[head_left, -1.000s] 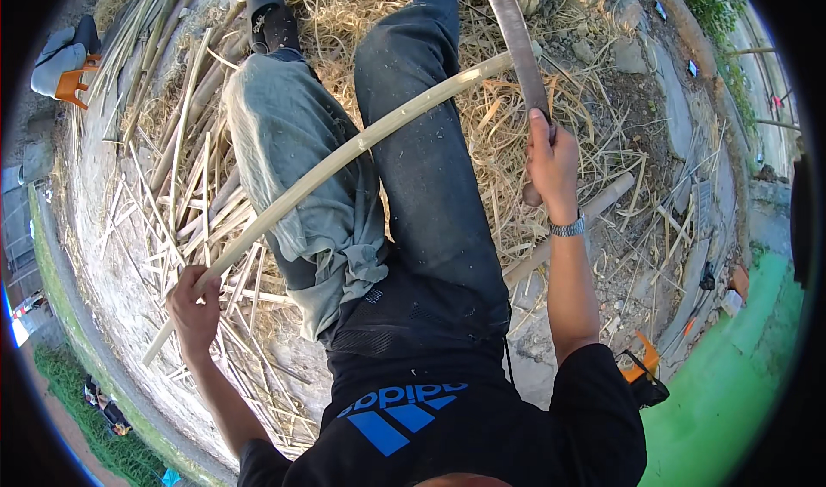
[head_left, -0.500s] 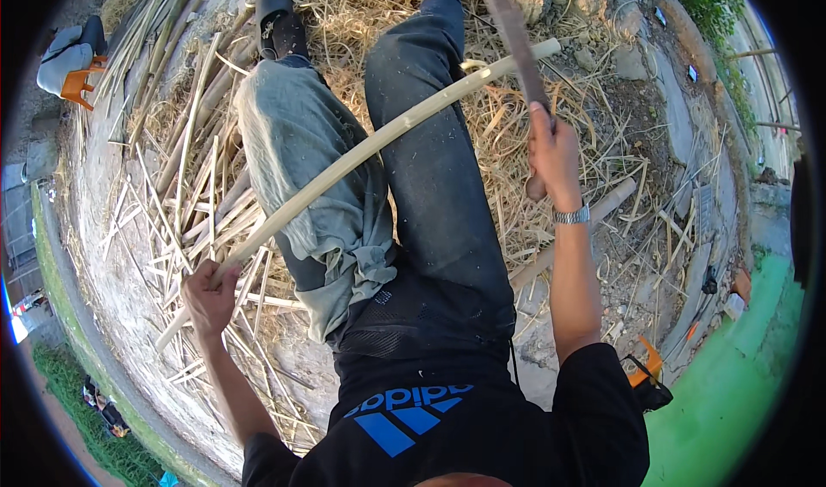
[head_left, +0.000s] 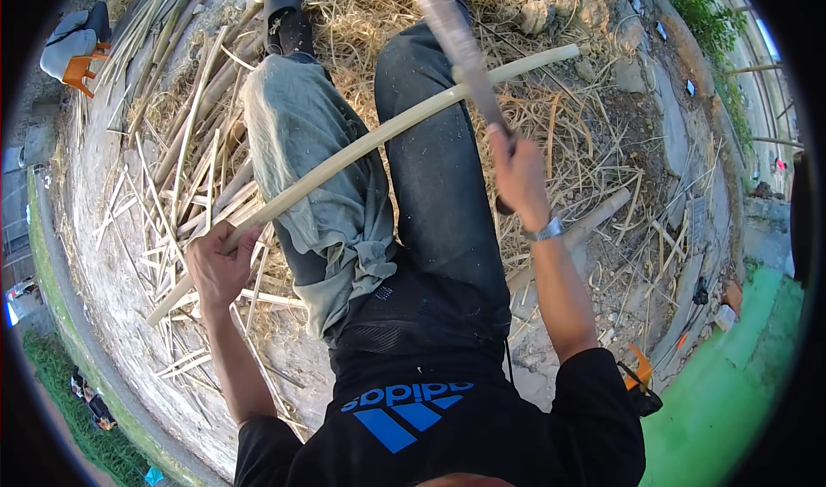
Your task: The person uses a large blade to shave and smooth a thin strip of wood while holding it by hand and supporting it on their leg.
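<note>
Workpiece: I see a long pale-tan bamboo-like strip (head_left: 370,141) lying diagonally above both thighs, over the grey-green cloth (head_left: 292,134) on the left leg.
Left hand: The left hand (head_left: 219,268) has its fingers curled closed around the strip's near portion, leaving a short tail beyond the grip.
Right hand: The right hand (head_left: 520,177) is wrapped closed on the dark handle of a long grey metal blade (head_left: 462,48), thumb laid forward.
Blade crossing: The blade crosses the strip near its far end; motion blur prevents me from confirming contact.
Step in hand: I judge this to be a shaving or trimming stroke along the strip.
Next-move requirement: In my judgement, continuing calls for a steady left grip and a shallow blade angle, clear of the knees.
Change from half a second ago: The right hand and blade are shifted leftward, and more strip projects beyond the blade. The left hand sits slightly farther forward.
</note>
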Available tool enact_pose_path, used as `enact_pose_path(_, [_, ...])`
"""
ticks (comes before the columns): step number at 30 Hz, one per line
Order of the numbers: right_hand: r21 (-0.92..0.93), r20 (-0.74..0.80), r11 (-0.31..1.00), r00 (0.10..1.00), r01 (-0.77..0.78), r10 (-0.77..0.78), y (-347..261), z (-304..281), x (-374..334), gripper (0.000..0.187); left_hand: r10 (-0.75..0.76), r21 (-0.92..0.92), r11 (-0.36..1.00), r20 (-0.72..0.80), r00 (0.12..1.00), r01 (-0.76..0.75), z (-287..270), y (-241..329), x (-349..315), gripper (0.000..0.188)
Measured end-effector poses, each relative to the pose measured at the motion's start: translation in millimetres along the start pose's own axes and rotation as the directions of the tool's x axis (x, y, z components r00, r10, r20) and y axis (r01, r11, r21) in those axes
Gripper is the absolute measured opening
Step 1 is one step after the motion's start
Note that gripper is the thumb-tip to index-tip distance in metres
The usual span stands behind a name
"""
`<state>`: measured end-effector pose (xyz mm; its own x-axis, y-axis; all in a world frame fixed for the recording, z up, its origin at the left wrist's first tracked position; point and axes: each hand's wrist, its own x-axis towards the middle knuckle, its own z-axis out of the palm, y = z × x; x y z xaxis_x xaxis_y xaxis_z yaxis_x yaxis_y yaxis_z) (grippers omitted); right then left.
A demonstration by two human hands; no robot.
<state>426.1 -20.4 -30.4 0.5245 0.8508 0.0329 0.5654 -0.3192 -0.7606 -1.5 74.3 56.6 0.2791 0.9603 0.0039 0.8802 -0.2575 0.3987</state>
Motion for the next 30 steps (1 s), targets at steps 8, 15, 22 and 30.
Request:
enact_pose_path(8, [0.092,-0.103,0.992,0.99,-0.086,0.096,14.1,-26.6,13.0,0.051,-0.01,-0.096,0.995,0.021,1.0,0.012,5.5,-4.1,-15.1,0.032])
enact_pose_path(15, [0.552,-0.018,0.754,0.899,-0.357,0.438,45.0,-72.3,25.8,0.041,-0.046,0.014,0.999,-0.007,0.999,0.046,-49.6,-40.9,-42.1,0.02])
enact_pose_path(22, [0.926,0.329,0.07,0.883,-0.371,0.333,29.7,-80.9,21.4,0.039,-0.127,0.015,0.992,0.057,0.99,0.126,-48.5,-51.3,-44.0,0.028])
enact_pose_path(30, [0.318,-0.237,0.921,0.922,-0.223,0.305,39.1,-65.6,17.4,0.038,-0.186,-0.133,0.963,0.302,0.935,0.234,-30.5,-15.4,-13.8,0.033])
